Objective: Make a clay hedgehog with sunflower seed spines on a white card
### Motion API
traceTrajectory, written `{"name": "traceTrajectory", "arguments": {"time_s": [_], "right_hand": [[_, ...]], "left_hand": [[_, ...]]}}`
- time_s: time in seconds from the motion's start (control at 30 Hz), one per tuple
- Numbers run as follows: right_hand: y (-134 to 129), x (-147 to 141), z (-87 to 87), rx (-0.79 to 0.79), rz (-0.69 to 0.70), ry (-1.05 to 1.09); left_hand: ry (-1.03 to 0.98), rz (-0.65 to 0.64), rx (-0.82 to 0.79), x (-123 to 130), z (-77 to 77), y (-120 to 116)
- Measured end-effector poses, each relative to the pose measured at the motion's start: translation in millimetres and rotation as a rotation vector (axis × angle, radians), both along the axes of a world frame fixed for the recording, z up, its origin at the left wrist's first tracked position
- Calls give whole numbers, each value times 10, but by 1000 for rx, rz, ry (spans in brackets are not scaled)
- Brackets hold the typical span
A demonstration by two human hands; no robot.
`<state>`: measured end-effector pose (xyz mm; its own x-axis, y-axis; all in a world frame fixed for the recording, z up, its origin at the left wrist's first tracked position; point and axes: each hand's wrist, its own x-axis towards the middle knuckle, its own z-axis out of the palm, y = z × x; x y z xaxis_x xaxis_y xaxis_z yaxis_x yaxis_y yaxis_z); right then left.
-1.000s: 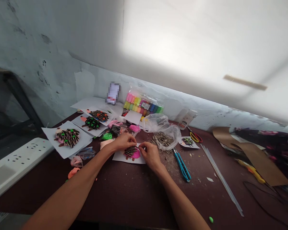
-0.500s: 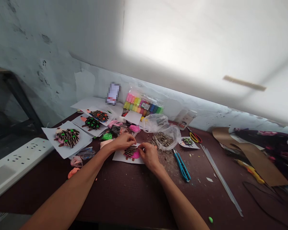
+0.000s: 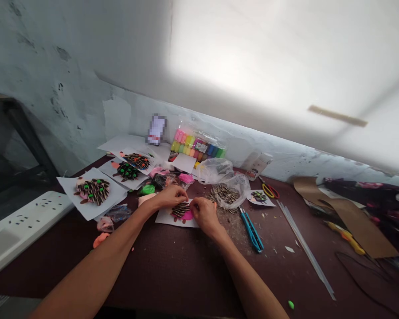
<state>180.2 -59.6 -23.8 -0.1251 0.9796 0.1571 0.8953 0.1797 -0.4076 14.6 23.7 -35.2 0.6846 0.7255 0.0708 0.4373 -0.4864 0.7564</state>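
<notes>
A pink clay hedgehog shape (image 3: 188, 215) lies on a white sheet (image 3: 164, 218), its left part covered with striped seeds (image 3: 180, 209). My left hand (image 3: 173, 196) is over the sheet's upper left, fingers pinched together at the seeds; anything between them is too small to make out. On the right edge of the pink clay, my right hand (image 3: 203, 214) has its fingertips closed together, and what they hold is hidden. A pile of loose striped seeds (image 3: 223, 196) lies in and beside a clear plastic bag (image 3: 239, 188) right of my hands.
Seed-covered hedgehogs on paper (image 3: 95, 191) lie at the left by a white power strip (image 3: 26, 226). Coloured clay packs (image 3: 199, 146) stand behind. At the right are a teal cutter (image 3: 252, 231), scissors (image 3: 269, 190), glue sticks (image 3: 306, 248) and a yellow glue gun (image 3: 347, 239).
My right hand has shifted very slightly to the left at the pink clay. My left hand stays almost where it was.
</notes>
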Motion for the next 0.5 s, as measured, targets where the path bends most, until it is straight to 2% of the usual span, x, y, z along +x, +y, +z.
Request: {"name": "traceTrajectory", "arguments": {"time_s": [0.2,0.33,0.5], "right_hand": [[-19,30,-4,-28,-16,11],[-31,82,60,-19,-18,-1],[-16,215,171,7,-180,-131]], "left_hand": [[-7,0,-18,-11,6,5],[-4,-4,-38,-26,16,13],[-6,16,-48,-27,-5,27]]}}
